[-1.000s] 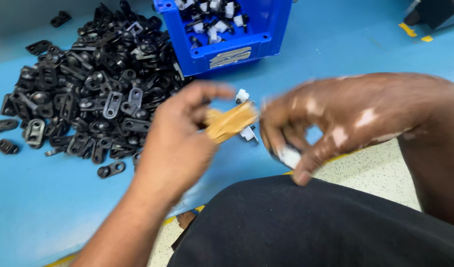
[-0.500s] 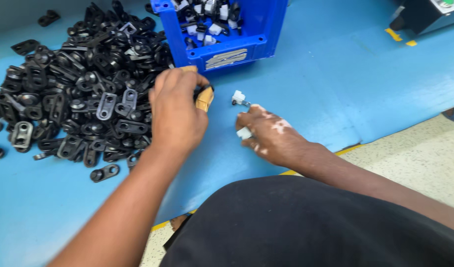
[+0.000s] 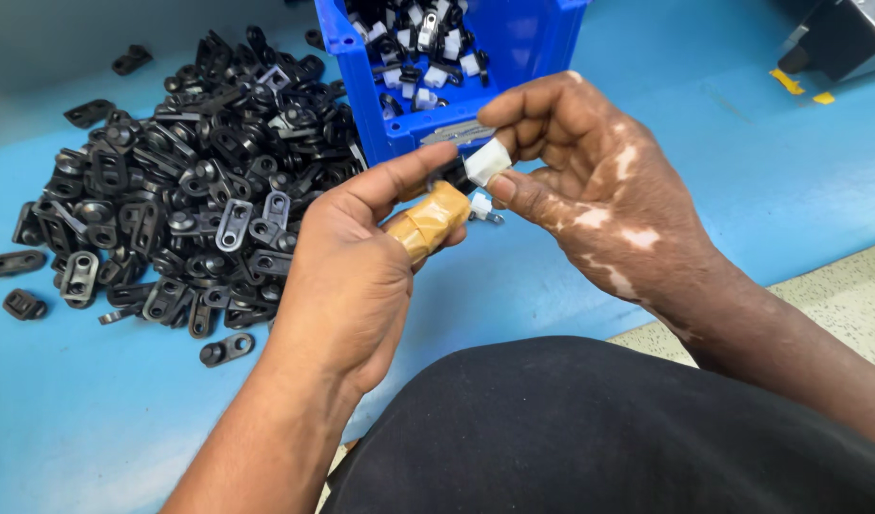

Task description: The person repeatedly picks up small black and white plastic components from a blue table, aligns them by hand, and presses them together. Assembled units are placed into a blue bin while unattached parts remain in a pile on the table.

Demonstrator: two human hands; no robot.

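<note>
Left hand (image 3: 347, 276): yours, clenched round a tool (image 3: 426, 221) with a handle wrapped in tan tape; the thumb lies along it toward the clip.
Right hand (image 3: 590, 181): yours, pinching a small white clip (image 3: 487, 161) between fingertip and thumb, just above the tool's tip.
Where: both are held up over the front of the blue table (image 3: 647, 86), just before the bin (image 3: 514, 57).
Second clip (image 3: 482, 206): white with a metal pin, close under the tool; whether it lies on the table or hangs from the tool is unclear.
Bin: blue plastic, open top, holding mixed black and white clips.
Pile (image 3: 180, 190): black plastic brackets, flat, with round holes, heaped toward the left edge.
Risk: the pinched clip is small, smooth and barely held, so a push from the tool could flick it away; a slipping tip could jab your fingertip.
Textures: tape creased and matt, clip glossy, table smooth.
</note>
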